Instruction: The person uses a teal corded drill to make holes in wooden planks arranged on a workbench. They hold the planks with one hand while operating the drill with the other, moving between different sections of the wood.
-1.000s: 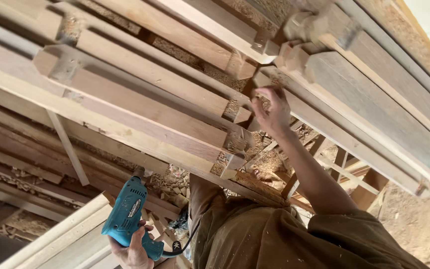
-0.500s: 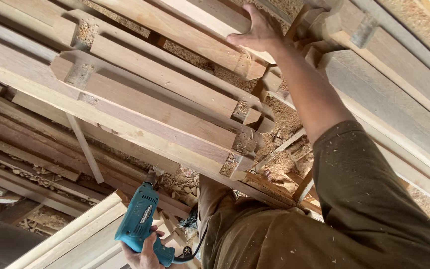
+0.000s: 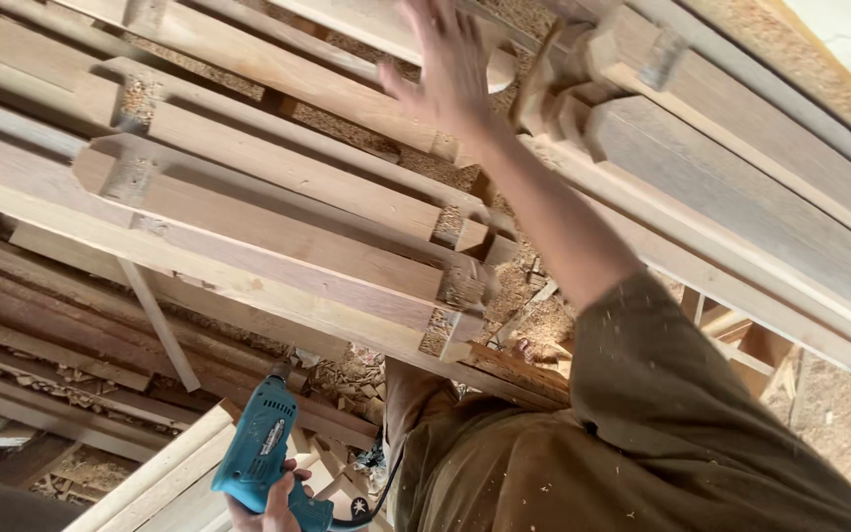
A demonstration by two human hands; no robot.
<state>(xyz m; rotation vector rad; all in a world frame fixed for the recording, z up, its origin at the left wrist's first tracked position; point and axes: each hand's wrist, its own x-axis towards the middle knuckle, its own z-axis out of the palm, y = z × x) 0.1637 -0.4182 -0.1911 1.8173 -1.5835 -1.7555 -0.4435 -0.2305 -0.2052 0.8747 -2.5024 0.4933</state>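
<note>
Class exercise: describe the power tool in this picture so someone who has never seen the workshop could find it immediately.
Start at the stack of long pale timber beams, then drop to the bottom edge. There the left hand grips an electric drill. Its teal plastic body is the only bright colour among the wood.

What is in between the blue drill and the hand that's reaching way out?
In the head view, between the blue drill and the outstretched right hand lie stacked notched wooden beams, with sawdust and wood scraps beneath.
</note>
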